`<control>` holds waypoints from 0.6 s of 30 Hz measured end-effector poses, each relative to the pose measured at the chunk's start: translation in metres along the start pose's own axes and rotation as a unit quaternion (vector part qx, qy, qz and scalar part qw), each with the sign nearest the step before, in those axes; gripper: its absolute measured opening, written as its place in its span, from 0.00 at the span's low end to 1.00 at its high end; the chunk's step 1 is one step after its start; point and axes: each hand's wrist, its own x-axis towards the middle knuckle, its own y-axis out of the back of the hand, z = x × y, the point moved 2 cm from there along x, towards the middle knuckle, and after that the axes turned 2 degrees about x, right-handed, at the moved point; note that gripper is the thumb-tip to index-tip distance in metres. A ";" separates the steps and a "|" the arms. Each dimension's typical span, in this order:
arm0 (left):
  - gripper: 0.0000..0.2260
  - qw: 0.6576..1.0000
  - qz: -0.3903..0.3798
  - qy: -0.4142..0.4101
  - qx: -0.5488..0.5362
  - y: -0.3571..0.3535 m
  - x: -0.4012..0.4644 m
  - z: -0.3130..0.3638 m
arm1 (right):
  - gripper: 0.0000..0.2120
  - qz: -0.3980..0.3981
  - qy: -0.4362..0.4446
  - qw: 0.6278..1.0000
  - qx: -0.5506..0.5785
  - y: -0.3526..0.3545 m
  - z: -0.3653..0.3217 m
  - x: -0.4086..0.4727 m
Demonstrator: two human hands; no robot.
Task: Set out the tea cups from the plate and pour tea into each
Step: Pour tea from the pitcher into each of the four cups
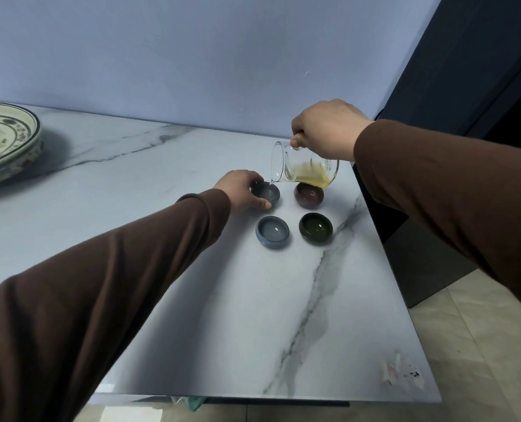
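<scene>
Several small tea cups stand in a square on the marble table. My left hand [241,189] grips the far-left dark grey cup [267,194] by its side. My right hand [326,129] holds a glass pitcher [301,166] by its handle, tipped on its side with yellow tea inside. Its spout hangs right over the grey cup's rim. The brown cup [308,195] sits under the pitcher's body. A blue-grey cup [272,232] and a dark green cup [315,229] stand nearer to me.
A large patterned plate [6,138] sits on a stand at the far left of the table [192,300]. The wall runs behind. The table's right edge drops to a tiled floor [481,360] and a dark base.
</scene>
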 end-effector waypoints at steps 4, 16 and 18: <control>0.28 1.000 0.001 0.000 0.000 0.000 0.000 0.000 | 0.12 0.002 0.001 1.000 -0.003 -0.001 -0.001 -0.001; 0.28 1.000 0.000 -0.001 0.003 0.001 0.000 0.001 | 0.11 0.011 -0.001 1.000 0.008 -0.002 -0.001 -0.001; 0.28 1.000 0.000 -0.002 0.006 0.000 0.000 0.001 | 0.12 0.015 -0.009 1.000 0.025 -0.004 0.005 -0.003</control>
